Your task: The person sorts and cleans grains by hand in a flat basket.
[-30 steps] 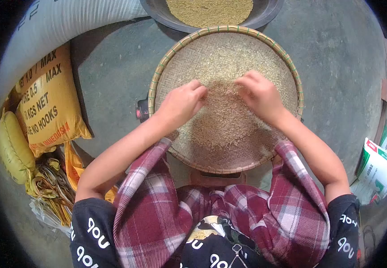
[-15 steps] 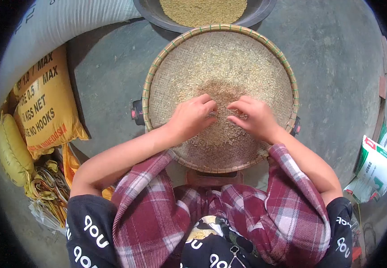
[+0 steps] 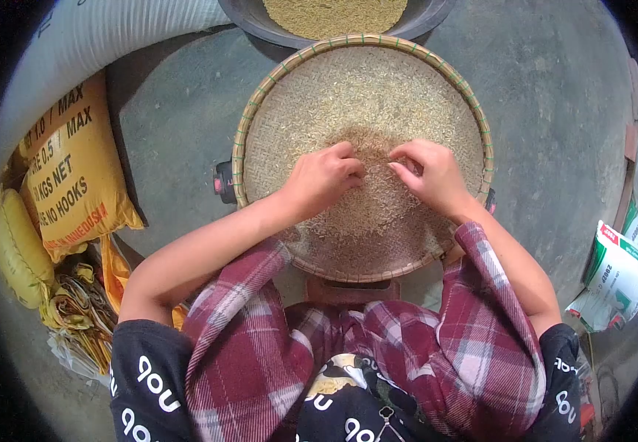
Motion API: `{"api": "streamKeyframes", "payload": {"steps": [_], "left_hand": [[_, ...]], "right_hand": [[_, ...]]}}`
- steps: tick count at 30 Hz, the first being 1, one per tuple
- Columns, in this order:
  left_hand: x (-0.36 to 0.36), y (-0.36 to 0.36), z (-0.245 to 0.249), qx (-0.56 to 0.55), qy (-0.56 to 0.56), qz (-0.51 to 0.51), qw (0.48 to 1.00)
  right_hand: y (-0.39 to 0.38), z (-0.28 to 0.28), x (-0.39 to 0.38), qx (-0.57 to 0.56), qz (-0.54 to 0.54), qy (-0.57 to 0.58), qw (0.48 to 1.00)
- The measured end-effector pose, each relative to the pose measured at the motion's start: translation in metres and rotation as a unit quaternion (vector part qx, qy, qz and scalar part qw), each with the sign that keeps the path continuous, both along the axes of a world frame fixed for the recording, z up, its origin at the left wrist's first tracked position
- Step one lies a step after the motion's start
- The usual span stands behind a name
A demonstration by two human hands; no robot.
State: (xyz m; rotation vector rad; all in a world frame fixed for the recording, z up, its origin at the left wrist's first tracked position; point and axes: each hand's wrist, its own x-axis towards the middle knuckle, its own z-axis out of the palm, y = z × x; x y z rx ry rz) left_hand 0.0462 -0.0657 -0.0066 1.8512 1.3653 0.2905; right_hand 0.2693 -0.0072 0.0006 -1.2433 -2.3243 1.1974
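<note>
A round woven bamboo winnowing tray with a green-stitched rim sits in front of my lap. Unhusked grain is spread over it, with a browner patch near the middle. My left hand is over the grain on the left, its fingertips curled together; what they hold, if anything, is hidden. Opposite it, my right hand hovers at the brown patch with thumb and forefinger bent and a gap between them. Nothing shows in that gap.
A dark basin of grain stands beyond the tray. A large white sack, an orange printed sack and a yellow sack lie at the left. Green-white packets are at the right. Under the tray is a reddish support.
My left hand has shifted slightly right, its fingers closing together. My right hand has moved a little up and right. The tray sits slightly higher in view.
</note>
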Motion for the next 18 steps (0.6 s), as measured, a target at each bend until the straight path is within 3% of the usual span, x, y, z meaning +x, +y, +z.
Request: {"api": "streamKeyframes", "payload": {"steps": [8, 13, 18], "left_hand": [[0.001, 0.001, 0.005, 0.021, -0.011, 0.01, 1.0], [-0.003, 0.001, 0.004, -0.024, -0.039, 0.034, 0.998], [-0.004, 0.001, 0.004, -0.017, -0.057, 0.052, 0.997]], "right_hand": [[0.012, 0.005, 0.007, -0.018, -0.019, -0.029, 0.999], [0.003, 0.0, 0.012, 0.008, 0.093, -0.016, 0.996], [-0.008, -0.008, 0.007, -0.002, 0.075, -0.038, 0.996]]}}
